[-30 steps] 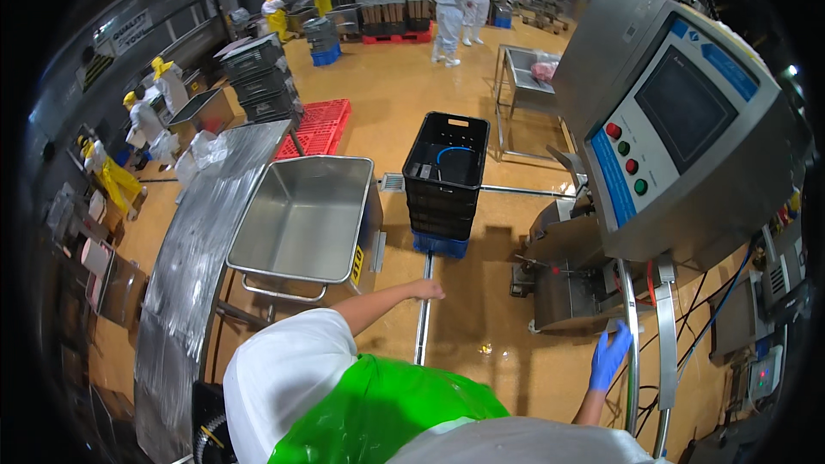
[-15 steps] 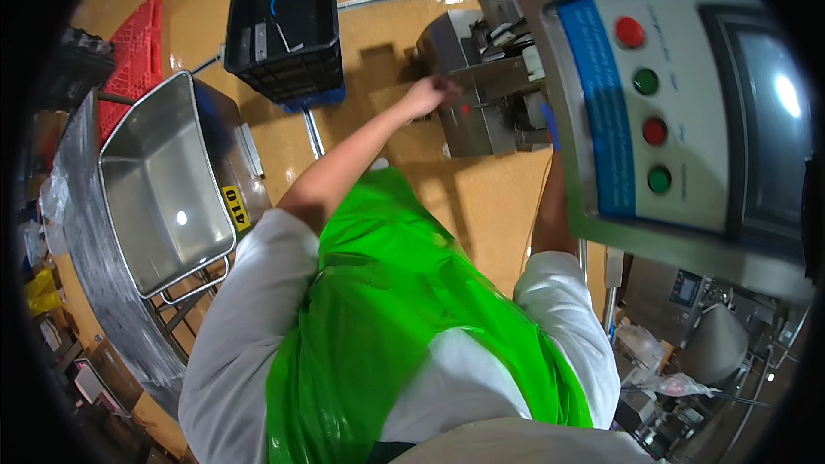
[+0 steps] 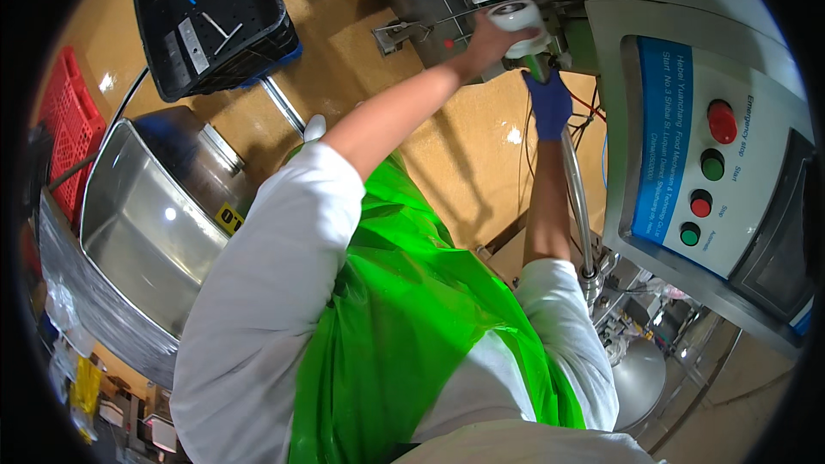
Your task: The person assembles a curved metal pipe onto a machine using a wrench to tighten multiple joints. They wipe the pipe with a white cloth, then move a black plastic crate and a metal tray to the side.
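Observation:
My bare left hand (image 3: 488, 45) is closed around a white cylindrical piece (image 3: 517, 17) with a dark round opening in its end. The piece sits against the metal machine head (image 3: 417, 0); whether it is fixed there I cannot tell. Just below it, my right hand (image 3: 551, 105), in a blue glove, reaches up with thumb and fingers on either side of a narrow green piece (image 3: 537, 67). Some of the right fingers are hidden. Both hands work close together, left of the control panel (image 3: 696, 146).
A panel with red and green buttons stands at the right. At the left are a steel tub (image 3: 129, 198), a black crate (image 3: 163, 60) with metal parts and a blue tube, and a red crate (image 3: 67, 120). A metal pipe (image 3: 577, 198) runs beside my right forearm.
My left hand has moved right and up from beside the metal housing onto the white piece. My right hand, mostly hidden behind the panel before, now shows. The view has shifted.

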`<move>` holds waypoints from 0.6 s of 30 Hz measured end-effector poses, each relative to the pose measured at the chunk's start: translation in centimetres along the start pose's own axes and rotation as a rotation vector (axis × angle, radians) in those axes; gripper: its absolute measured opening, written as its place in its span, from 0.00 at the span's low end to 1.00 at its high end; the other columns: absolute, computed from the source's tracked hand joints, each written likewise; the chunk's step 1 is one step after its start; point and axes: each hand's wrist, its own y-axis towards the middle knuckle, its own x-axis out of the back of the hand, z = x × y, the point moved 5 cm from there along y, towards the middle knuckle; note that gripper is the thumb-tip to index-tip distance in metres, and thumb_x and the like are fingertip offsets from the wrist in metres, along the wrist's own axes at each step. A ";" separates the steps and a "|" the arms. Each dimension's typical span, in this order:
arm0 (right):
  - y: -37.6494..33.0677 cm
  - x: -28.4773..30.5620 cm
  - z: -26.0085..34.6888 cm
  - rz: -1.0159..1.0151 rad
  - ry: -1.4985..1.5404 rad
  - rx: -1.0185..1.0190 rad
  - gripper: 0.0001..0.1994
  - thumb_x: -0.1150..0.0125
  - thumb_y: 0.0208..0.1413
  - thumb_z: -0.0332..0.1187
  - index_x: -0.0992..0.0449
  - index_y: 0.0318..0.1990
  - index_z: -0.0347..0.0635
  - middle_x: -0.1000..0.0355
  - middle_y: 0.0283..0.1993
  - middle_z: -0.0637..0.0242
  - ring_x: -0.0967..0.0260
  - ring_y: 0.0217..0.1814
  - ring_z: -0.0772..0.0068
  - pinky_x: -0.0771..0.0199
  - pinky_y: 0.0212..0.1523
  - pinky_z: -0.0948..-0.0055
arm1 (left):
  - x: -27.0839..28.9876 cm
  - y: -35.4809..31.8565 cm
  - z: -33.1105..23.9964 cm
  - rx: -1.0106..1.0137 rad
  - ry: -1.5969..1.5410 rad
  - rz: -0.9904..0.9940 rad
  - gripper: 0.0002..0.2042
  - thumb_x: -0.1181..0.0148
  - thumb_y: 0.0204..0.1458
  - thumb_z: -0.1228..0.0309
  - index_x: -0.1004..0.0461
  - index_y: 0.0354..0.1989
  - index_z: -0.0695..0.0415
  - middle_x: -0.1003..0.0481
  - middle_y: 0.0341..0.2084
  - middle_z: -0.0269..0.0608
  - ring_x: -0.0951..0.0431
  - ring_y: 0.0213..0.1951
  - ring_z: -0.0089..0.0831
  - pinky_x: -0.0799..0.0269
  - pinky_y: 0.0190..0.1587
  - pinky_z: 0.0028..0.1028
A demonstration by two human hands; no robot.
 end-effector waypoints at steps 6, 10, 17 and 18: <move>-9.5 -0.2 3.6 0.064 -0.068 -0.052 0.19 0.40 0.46 0.55 0.26 0.32 0.49 0.26 0.26 0.58 0.26 0.30 0.54 0.28 0.31 0.57 | 5.5 -9.3 1.5 -0.004 -0.150 -0.150 0.43 0.27 0.37 0.63 0.51 0.56 0.68 0.34 0.47 0.52 0.29 0.47 0.32 0.30 0.50 0.28; -8.7 0.1 3.9 0.089 -0.003 -0.099 0.21 0.39 0.44 0.56 0.26 0.34 0.49 0.26 0.28 0.59 0.27 0.32 0.54 0.31 0.32 0.58 | 5.2 -9.2 0.7 0.002 -0.119 -0.166 0.43 0.27 0.38 0.62 0.50 0.56 0.68 0.32 0.47 0.49 0.28 0.46 0.32 0.33 0.52 0.28; 0.0 0.7 0.3 -0.057 -0.009 -0.127 0.20 0.37 0.41 0.55 0.24 0.34 0.50 0.24 0.28 0.60 0.26 0.32 0.54 0.28 0.32 0.59 | -2.4 -0.3 0.4 -0.123 -0.224 -0.123 0.47 0.26 0.35 0.57 0.53 0.54 0.72 0.33 0.43 0.52 0.31 0.47 0.39 0.37 0.55 0.35; 0.9 1.1 0.3 -0.069 -0.048 -0.132 0.21 0.36 0.40 0.54 0.23 0.37 0.51 0.24 0.28 0.61 0.25 0.33 0.53 0.28 0.33 0.59 | -3.0 1.2 0.4 -0.173 -0.138 -0.157 0.48 0.27 0.35 0.56 0.54 0.54 0.72 0.35 0.45 0.53 0.33 0.49 0.40 0.39 0.55 0.36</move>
